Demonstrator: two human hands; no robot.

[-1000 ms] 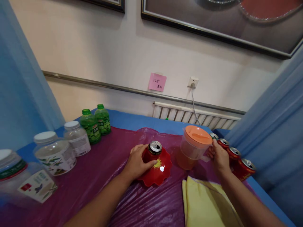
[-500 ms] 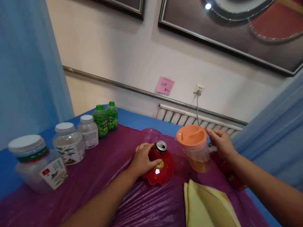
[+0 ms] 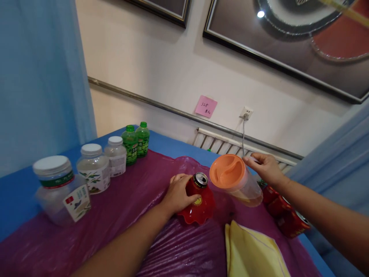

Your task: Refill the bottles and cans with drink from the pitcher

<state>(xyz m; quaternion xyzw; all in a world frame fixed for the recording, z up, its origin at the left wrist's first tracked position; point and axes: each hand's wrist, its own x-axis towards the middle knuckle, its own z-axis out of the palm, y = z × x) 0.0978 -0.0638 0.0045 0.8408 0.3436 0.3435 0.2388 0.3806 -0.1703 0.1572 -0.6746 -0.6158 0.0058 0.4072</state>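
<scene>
My left hand (image 3: 179,194) is wrapped round a red drink can (image 3: 198,184), its silver top showing an opened mouth. The can stands in a red dish with a wavy rim (image 3: 198,215). In my right hand (image 3: 266,167) is the handle of a clear plastic pitcher (image 3: 249,190) with an orange lid (image 3: 227,171). Some yellowish liquid lies inside it. The pitcher leans left, its lid side close to the can's top but apart from it. I cannot make out any stream of liquid.
Several clear jars with white lids (image 3: 93,169) and two green bottles (image 3: 130,146) line the left. Red cans (image 3: 292,223) stand at the right, partly behind my forearm. A folded yellow cloth (image 3: 253,250) lies in front, on the purple plastic sheet (image 3: 173,250).
The pitcher has tipped over to the left and its lid has come nearer to the can. My left hand keeps its hold. The whole view has shifted slightly.
</scene>
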